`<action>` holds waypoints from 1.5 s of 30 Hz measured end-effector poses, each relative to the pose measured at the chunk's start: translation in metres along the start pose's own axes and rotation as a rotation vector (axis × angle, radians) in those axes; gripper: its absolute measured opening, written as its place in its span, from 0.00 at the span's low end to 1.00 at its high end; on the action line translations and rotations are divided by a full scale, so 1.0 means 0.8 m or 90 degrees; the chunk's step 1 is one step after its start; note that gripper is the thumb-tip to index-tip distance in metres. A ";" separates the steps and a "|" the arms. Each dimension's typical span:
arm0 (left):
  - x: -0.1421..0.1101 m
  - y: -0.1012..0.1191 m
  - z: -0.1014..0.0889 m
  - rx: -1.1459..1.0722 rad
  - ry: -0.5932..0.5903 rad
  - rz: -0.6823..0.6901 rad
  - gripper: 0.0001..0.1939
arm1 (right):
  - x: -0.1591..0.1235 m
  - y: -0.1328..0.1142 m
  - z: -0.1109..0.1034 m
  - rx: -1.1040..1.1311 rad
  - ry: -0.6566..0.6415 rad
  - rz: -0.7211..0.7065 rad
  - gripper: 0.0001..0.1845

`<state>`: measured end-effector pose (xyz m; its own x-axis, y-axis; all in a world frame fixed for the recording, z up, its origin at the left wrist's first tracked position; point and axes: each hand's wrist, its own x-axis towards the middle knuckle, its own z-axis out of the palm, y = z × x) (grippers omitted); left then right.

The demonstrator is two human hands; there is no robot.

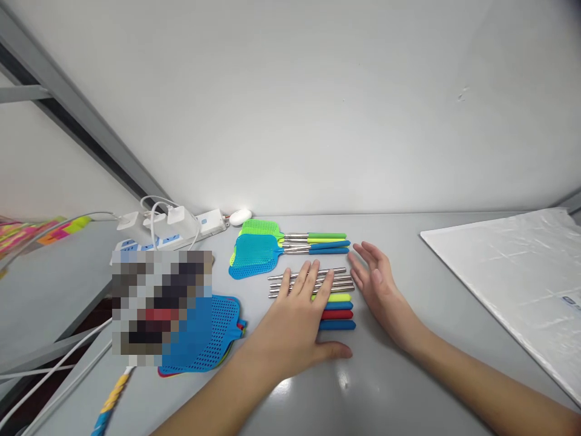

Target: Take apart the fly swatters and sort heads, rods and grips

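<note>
Lying palm down with its fingers extended, the left hand [299,303] covered part of a row of metal rods [344,279] and the left portions of four coloured handles [338,315]; it was not closed around any of them. The right hand [381,290] stood open just beyond the row's right-hand ends, grasping nothing. Rods and handles lay roughly parallel on the grey table [390,387]; what the palm hid could not be told. Judged by appearance, the rods were light, stiff and slick, apt to roll, and best taken near mid-length; the handles, perhaps slightly soft, promised the surer grip. Beyond the rods lay green and blue fly swatters [256,254], whose thin perforated heads would likely flex, making their handles the place to hold. At left, a stack of swatter heads [222,327] was partly masked by pixelation, near a power strip [211,223] whose plugs and cables crowded that side. A whitish plastic sheet [508,272] occupied the right.
</note>
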<state>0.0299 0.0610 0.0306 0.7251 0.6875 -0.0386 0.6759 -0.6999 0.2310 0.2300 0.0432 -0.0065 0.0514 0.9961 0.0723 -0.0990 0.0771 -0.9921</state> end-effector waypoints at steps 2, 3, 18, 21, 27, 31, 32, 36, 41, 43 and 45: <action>0.002 0.000 -0.002 -0.004 -0.014 -0.008 0.56 | 0.000 0.000 0.002 0.021 -0.014 0.002 0.28; 0.002 0.000 -0.003 -0.007 -0.022 -0.006 0.54 | 0.000 -0.001 0.003 0.029 -0.019 -0.001 0.28; 0.003 -0.003 -0.003 0.032 -0.017 0.003 0.40 | -0.009 0.005 0.014 -0.033 -0.059 -0.037 0.40; 0.001 -0.004 -0.002 0.030 -0.011 0.005 0.40 | -0.006 0.007 0.009 -0.065 -0.046 -0.069 0.36; -0.004 -0.008 0.003 0.024 0.038 0.027 0.43 | -0.003 -0.009 -0.005 -0.249 0.072 -0.032 0.20; -0.007 -0.008 0.006 0.021 0.077 0.041 0.44 | 0.008 -0.020 -0.015 -0.483 0.062 -0.146 0.12; -0.007 -0.008 0.007 0.021 0.086 0.044 0.45 | 0.015 -0.022 -0.016 -0.535 0.046 -0.174 0.11; -0.008 -0.002 0.005 0.034 0.137 0.061 0.45 | 0.059 -0.032 0.001 -0.671 -0.054 -0.252 0.11; -0.009 -0.001 -0.010 0.084 0.214 0.087 0.39 | 0.125 -0.035 0.048 -0.757 -0.192 -0.402 0.13; -0.009 -0.005 -0.016 0.108 0.262 0.105 0.34 | 0.143 -0.031 0.065 -0.805 -0.268 -0.436 0.13; -0.008 -0.008 -0.020 0.121 0.311 0.118 0.30 | 0.152 -0.026 0.078 -0.851 -0.329 -0.450 0.12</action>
<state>0.0187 0.0647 0.0450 0.7198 0.5275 0.4514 0.5873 -0.8093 0.0092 0.1766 0.1657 0.0294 -0.6471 0.7069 0.2857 0.7142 0.6931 -0.0972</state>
